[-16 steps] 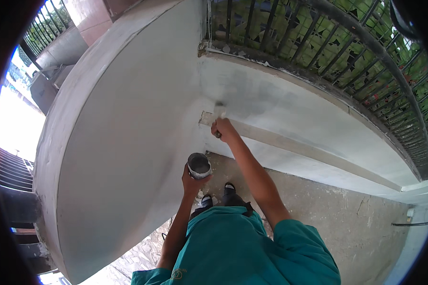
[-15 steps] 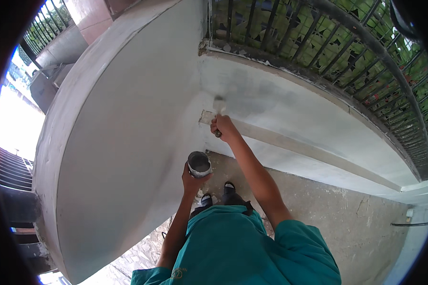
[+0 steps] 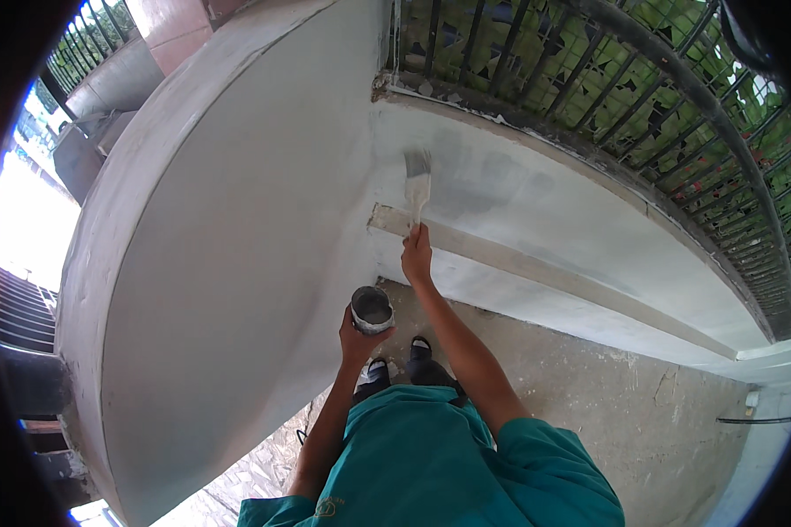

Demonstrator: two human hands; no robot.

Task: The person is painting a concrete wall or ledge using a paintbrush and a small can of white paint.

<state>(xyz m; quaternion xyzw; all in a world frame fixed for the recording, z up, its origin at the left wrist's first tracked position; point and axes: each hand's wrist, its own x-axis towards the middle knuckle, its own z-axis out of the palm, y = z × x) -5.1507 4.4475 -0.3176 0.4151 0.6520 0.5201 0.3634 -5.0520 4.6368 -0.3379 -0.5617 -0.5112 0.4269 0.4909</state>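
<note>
My right hand is closed round the handle of a flat paintbrush. The brush points away from me, its dark bristles at the white wall close to the inner corner. Grey, damp-looking patches show on the wall around the bristles. Lower and to the left, my left hand grips a small round paint pot from the side. The pot's opening faces up, with a dark grey inside and a pale, smeared outside. My fingers hide part of its wall.
A smooth white side wall curves along my left. A narrow ledge runs across the wall ahead, below the brush. Above stands a dark metal railing with green leaves behind. My feet rest on a concrete floor.
The brush has swung upright and its bristles have moved up the wall, showing more of the brush. My right hand has shifted slightly down and right. The pot stays nearly in place.
</note>
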